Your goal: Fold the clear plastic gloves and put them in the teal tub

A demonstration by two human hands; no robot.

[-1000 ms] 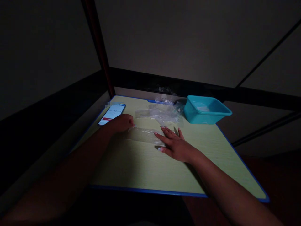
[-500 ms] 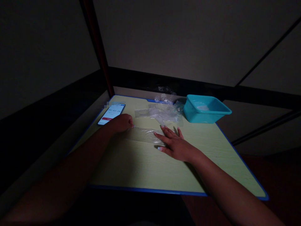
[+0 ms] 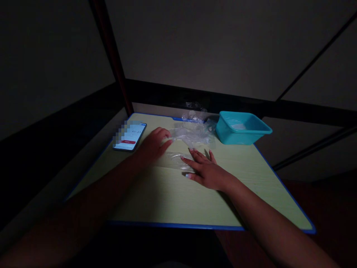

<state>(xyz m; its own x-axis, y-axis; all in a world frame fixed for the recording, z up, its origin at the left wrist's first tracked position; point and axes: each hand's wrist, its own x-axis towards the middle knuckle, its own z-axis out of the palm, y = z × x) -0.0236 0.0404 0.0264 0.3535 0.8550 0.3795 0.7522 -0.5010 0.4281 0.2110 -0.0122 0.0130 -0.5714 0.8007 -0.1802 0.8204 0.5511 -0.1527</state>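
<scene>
A clear plastic bag (image 3: 173, 160) lies stretched flat on the table. My right hand (image 3: 206, 169) rests on its right part, fingers spread and palm down. Just beyond the flat bag is a loose heap of crumpled clear plastic bags (image 3: 193, 134). My left hand (image 3: 157, 143) is at the left edge of that heap, with its thumb and fingers apart; whether the fingertips touch the plastic is hard to see. Part of the flat bag's left end is hidden by my left hand.
Left of my left hand lies a phone (image 3: 129, 137) with a lit screen showing a timer. A turquoise plastic basin (image 3: 237, 137) with something whitish inside stands at the far right. The pale table (image 3: 178, 201) has a blue edge, and walls rise behind it.
My left hand has left the flat bag's left end and moved right and away from me to the heap, its fingers opening. My right hand stays on the bag.
</scene>
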